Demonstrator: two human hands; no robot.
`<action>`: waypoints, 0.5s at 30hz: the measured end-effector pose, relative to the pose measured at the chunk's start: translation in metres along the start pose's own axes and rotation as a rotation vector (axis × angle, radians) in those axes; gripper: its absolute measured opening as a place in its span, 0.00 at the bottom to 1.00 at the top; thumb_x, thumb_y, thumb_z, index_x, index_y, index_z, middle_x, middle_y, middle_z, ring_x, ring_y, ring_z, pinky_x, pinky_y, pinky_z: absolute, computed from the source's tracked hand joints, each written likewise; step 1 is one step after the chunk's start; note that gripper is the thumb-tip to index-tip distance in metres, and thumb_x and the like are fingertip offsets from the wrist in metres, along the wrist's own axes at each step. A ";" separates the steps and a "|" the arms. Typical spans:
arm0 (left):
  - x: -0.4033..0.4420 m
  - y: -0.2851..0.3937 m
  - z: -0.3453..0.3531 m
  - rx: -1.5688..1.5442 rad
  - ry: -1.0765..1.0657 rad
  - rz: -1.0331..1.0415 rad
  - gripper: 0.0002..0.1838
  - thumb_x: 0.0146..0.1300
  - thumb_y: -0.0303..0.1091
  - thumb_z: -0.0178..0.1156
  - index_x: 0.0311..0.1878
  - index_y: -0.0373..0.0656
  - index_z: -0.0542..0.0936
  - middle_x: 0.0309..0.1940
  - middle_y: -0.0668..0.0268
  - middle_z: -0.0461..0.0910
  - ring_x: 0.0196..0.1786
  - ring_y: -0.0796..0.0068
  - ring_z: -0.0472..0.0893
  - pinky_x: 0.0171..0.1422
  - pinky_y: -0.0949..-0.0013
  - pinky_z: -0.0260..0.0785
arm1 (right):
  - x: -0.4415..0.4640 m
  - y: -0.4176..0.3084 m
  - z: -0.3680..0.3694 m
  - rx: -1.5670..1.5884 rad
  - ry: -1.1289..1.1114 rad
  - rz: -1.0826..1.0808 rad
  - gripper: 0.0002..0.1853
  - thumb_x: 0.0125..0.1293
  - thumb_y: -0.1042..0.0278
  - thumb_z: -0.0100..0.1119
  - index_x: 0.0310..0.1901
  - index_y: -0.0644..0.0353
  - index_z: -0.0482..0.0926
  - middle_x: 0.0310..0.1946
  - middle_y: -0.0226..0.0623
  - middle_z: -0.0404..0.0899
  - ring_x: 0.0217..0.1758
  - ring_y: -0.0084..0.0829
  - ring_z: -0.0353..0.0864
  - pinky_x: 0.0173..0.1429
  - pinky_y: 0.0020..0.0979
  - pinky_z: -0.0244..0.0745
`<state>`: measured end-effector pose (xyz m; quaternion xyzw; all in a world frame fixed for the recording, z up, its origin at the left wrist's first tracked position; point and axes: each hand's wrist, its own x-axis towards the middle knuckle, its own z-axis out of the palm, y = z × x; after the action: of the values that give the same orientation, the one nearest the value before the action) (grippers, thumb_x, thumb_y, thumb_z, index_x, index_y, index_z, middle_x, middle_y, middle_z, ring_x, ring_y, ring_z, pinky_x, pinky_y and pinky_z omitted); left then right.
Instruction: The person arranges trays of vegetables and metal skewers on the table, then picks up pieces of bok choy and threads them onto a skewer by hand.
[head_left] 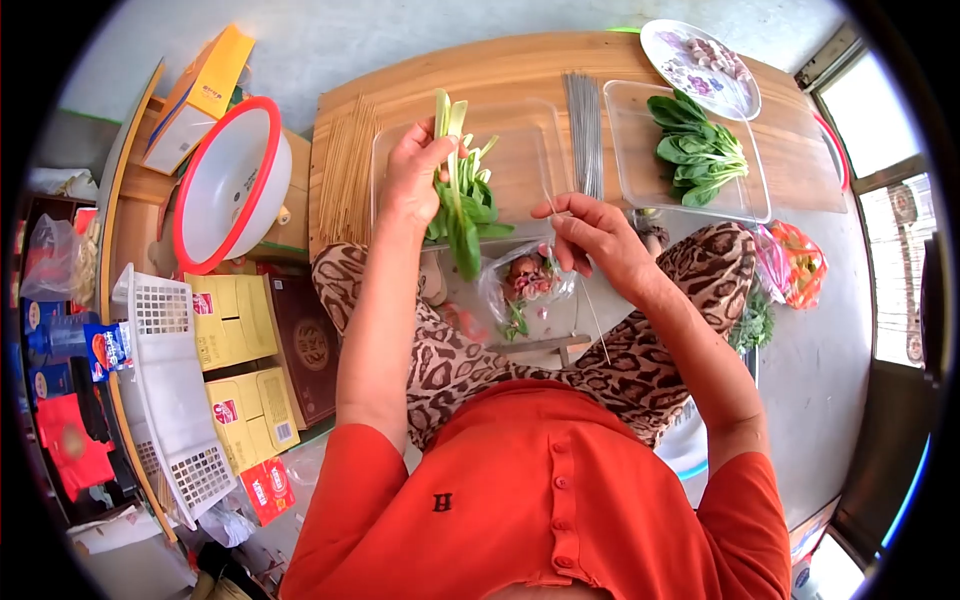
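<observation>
Green leafy stalks, long and pale at one end (458, 205), are held in the closed fingers of my left hand (413, 178), over a clear rectangular plastic tray (530, 150); my right fingers (602, 240) pinch a thin straight metal skewer (593, 318). Beyond, on the brown wooden surface (450, 68), grey metal skewers (583, 135) lie between this tray and a second clear tray (628, 150) of dark-leaved greens (700, 150)
</observation>
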<state>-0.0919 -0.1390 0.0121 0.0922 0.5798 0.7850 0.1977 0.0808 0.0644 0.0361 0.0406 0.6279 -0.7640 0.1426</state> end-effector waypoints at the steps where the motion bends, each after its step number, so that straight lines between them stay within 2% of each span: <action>1: -0.009 0.000 0.012 -0.032 0.029 0.015 0.12 0.58 0.29 0.64 0.44 0.44 0.76 0.31 0.70 0.80 0.33 0.82 0.78 0.26 0.81 0.58 | -0.004 -0.003 0.007 0.004 0.013 -0.006 0.13 0.73 0.67 0.44 0.52 0.61 0.75 0.17 0.25 0.71 0.18 0.14 0.63 0.23 0.17 0.57; 7: -0.037 0.000 0.033 -0.078 0.098 0.076 0.11 0.57 0.28 0.65 0.42 0.41 0.76 0.27 0.68 0.79 0.27 0.82 0.77 0.23 0.81 0.58 | -0.015 -0.024 0.034 -0.051 0.019 -0.035 0.13 0.73 0.65 0.46 0.51 0.60 0.76 0.14 0.24 0.70 0.15 0.13 0.63 0.21 0.18 0.58; 15: -0.055 0.009 0.039 -0.143 0.141 0.164 0.09 0.58 0.27 0.64 0.41 0.41 0.76 0.28 0.68 0.79 0.27 0.83 0.78 0.23 0.82 0.58 | -0.021 -0.033 0.052 -0.069 0.018 -0.056 0.12 0.71 0.68 0.47 0.50 0.63 0.77 0.14 0.23 0.68 0.16 0.13 0.66 0.23 0.20 0.62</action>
<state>-0.0291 -0.1299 0.0373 0.0695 0.5254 0.8424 0.0976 0.0979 0.0229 0.0831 0.0248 0.6561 -0.7451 0.1168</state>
